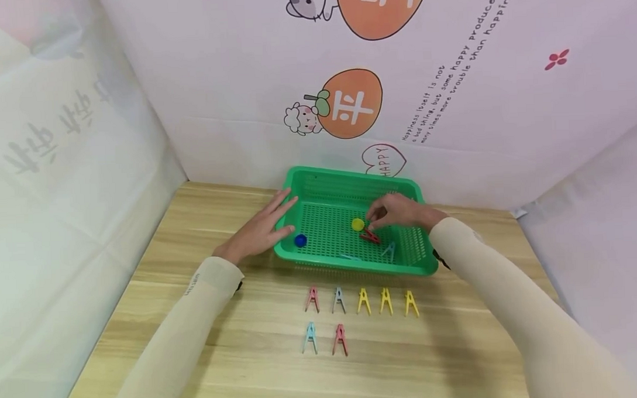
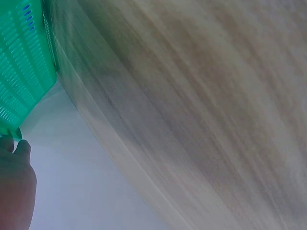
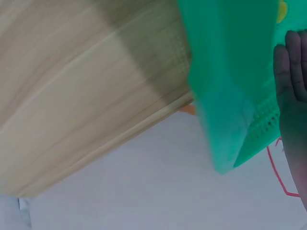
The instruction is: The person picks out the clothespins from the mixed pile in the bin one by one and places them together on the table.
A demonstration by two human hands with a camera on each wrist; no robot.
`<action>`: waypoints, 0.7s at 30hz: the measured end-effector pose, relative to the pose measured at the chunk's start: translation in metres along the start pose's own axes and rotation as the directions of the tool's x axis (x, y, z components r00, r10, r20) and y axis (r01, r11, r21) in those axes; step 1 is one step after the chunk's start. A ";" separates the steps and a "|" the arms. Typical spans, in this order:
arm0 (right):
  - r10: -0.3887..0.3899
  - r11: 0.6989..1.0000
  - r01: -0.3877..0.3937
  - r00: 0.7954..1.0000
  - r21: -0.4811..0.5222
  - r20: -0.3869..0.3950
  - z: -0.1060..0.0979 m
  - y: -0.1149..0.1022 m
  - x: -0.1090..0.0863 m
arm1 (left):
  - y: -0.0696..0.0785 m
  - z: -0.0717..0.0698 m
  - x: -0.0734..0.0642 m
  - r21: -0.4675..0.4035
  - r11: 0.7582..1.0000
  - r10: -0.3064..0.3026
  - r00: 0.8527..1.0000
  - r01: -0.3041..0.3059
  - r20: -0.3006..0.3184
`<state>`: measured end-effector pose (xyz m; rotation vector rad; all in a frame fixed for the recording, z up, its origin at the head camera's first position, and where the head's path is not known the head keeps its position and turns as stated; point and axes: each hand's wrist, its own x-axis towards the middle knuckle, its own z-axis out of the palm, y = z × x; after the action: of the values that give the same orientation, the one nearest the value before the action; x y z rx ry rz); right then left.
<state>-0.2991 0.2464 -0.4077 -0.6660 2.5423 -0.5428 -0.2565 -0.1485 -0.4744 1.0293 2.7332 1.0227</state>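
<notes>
red clothespin (image 1: pixel 372 237) lies in the green basket (image 1: pixel 321 219) — right hand (image 1: pixel 395 211), fingers bent, at its end, whether gripping i cannot tell — while the left hand (image 1: pixel 261 227) rests straight-fingered on the basket's left side.

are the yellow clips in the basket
No, all three yellow clips lie on the table in front of the basket.

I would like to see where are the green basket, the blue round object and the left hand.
Green basket (image 1: pixel 384 267): head view, near rim.
Blue round object (image 1: pixel 300 240): head view, middle.
Left hand (image 1: pixel 260 230): head view, back.
</notes>
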 end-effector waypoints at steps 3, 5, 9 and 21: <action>-0.005 0.999 0.007 0.999 -0.046 0.040 0.001 0.007 0.004 | -0.001 0.001 0.001 -0.005 1.000 0.000 1.000 0.000 0.004; -0.005 0.997 0.010 0.997 -0.074 0.072 0.002 0.010 0.007 | -0.002 0.002 0.001 -0.005 1.000 0.005 1.000 -0.005 0.004; -0.013 0.991 0.029 0.992 -0.127 0.126 0.006 0.012 0.013 | -0.003 0.003 0.001 -0.008 1.000 0.009 1.000 -0.009 0.000; -0.007 0.955 0.056 0.986 -0.290 0.169 0.018 0.014 0.019 | -0.003 0.002 -0.001 -0.018 1.000 -0.003 1.000 0.002 -0.006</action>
<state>-0.3096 0.2434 -0.4352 -0.8198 2.4775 -0.1100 -0.2573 -0.1497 -0.4775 1.0216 2.7241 1.0496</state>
